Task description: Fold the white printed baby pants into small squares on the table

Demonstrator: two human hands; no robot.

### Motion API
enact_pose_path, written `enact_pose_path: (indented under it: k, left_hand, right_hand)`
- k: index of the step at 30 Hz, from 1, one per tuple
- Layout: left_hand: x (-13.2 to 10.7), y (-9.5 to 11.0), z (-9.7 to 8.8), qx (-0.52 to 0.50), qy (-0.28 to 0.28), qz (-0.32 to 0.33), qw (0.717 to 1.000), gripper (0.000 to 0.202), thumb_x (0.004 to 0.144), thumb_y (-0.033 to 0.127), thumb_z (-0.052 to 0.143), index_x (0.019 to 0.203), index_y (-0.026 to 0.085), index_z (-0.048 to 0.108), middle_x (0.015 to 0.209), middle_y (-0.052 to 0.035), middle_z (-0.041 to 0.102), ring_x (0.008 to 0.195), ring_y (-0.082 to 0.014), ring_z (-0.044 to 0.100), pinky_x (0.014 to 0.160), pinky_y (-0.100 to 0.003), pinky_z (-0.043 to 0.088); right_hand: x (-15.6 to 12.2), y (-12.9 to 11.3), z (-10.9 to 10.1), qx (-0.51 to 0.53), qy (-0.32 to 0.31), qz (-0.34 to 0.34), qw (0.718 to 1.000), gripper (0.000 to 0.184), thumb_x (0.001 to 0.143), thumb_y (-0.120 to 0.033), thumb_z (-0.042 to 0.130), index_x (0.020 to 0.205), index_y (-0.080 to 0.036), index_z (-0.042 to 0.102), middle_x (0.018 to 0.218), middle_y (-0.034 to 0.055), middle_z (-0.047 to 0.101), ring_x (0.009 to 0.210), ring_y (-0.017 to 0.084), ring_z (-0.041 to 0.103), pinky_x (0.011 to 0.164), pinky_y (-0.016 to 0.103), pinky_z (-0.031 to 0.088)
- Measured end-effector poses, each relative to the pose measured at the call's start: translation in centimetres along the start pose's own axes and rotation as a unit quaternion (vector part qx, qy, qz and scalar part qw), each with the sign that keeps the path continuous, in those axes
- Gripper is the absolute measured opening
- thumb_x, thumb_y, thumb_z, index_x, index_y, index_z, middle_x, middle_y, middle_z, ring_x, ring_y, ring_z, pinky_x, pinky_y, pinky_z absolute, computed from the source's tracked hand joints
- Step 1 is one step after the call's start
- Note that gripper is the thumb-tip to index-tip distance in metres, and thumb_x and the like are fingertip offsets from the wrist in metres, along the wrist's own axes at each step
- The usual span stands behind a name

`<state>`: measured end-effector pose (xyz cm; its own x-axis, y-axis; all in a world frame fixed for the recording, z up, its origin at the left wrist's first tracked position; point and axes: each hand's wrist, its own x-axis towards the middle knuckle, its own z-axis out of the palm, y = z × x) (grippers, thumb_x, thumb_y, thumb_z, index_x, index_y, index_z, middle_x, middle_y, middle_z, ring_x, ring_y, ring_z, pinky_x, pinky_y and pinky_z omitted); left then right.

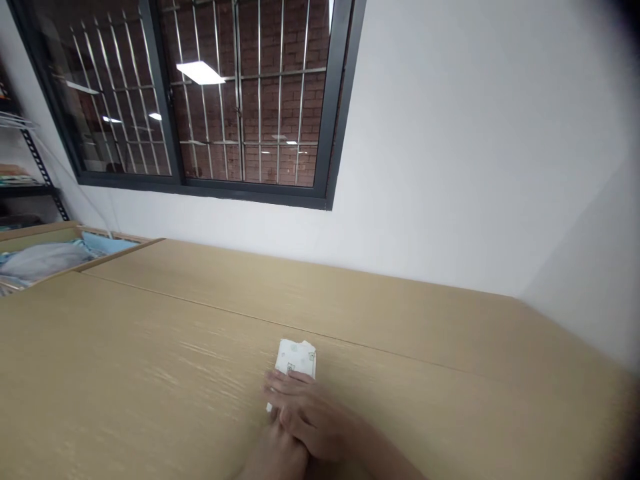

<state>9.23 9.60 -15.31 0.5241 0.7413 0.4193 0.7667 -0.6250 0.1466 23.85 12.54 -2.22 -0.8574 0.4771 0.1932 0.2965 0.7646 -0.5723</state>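
Observation:
A small, flat white piece with little printed figures (295, 353) lies on the wood-coloured tabletop (175, 373); it looks folded, and whether it is paper or cloth I cannot tell. Across its near half rests my right hand (313, 410), palm down, its fingers stretched out to the left. My left hand (280, 450) comes from below and touches the right hand. Its fingers are mostly hidden under the right hand, at the near edge of the white piece. One white corner shows left of the hands.
A seam runs across the tabletop beyond the white piece. At the left stands a wooden-edged bin (120, 253) with pale blue and white soft material (50, 260). A barred window (240, 100) is in the white wall (450, 133); a dark shelf rack (40, 160) is far left.

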Motion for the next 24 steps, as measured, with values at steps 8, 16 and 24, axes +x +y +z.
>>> enact_pose_path:
  k: [8,16,24]
  left_hand:
    - [0.8,1.4,-3.6,0.056,-0.056,-0.003,0.997,0.063,0.092,0.055,0.057,0.135,0.009,0.06,0.133,-0.0234,0.063,0.122,-0.0409,0.062,0.101,-0.053,0.056]
    - [1.4,1.8,-5.0,0.012,-0.133,-0.051,0.99,0.073,0.095,0.056,0.049,0.149,0.007,0.043,0.153,-0.0262,0.039,0.137,-0.0481,0.043,0.108,-0.06,0.049]
    - [2.7,-0.3,-9.0,-0.083,0.022,-0.165,0.982,0.028,0.101,0.031,0.036,0.105,0.02,0.062,0.106,-0.0096,0.07,0.102,-0.027,0.066,0.09,-0.046,0.054]
  right_hand:
    - [0.1,4.3,-0.6,-0.122,-0.017,0.032,0.992,0.051,0.107,-0.036,0.032,0.156,-0.023,0.039,0.161,0.0067,0.034,0.151,0.027,0.027,0.125,0.052,0.021]
    - [-0.2,8.3,-0.6,-0.158,0.052,0.131,0.977,0.057,0.108,-0.043,0.025,0.16,-0.02,0.028,0.166,0.0066,0.024,0.154,0.025,0.018,0.125,0.051,0.018]
    - [-1.1,9.4,0.4,-0.067,0.287,0.202,0.934,0.056,0.106,-0.046,0.028,0.151,-0.014,0.038,0.154,0.0174,0.044,0.143,0.027,0.04,0.119,0.051,0.032]
